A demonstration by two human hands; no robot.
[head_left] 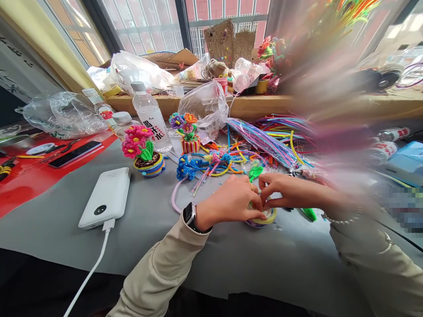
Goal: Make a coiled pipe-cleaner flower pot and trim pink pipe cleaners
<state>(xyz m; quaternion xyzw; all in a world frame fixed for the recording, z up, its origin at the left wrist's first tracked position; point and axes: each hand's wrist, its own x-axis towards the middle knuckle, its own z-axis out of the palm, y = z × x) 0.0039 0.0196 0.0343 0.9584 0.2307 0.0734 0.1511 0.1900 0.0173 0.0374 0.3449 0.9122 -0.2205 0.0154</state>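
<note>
Sleeves (158,273): beige, reaching in from the bottom edge to both wrists.
Blur: something smeared (343,127) spans the upper right, overlapping the right wrist.
Pot (272,216): small, yellow-rimmed, on the grey mat (231,264), directly under both sets of fingertips and partly covered by them.
Left hand (231,200): bent over the pot's left side, touching its rim; whether it pinches anything, I cannot tell.
Right hand (286,190): in from the right, fingers curled, tips at the opening close against the left fingers; any pinched piece is hidden.
Green leaf (255,171): just beyond the pot, between the hands.
Blue flowers (188,167): beyond the left wrist.
Pink flowers (139,143): potted, farther left.
Power bank (107,193): well apart, left, cable attached.
</note>
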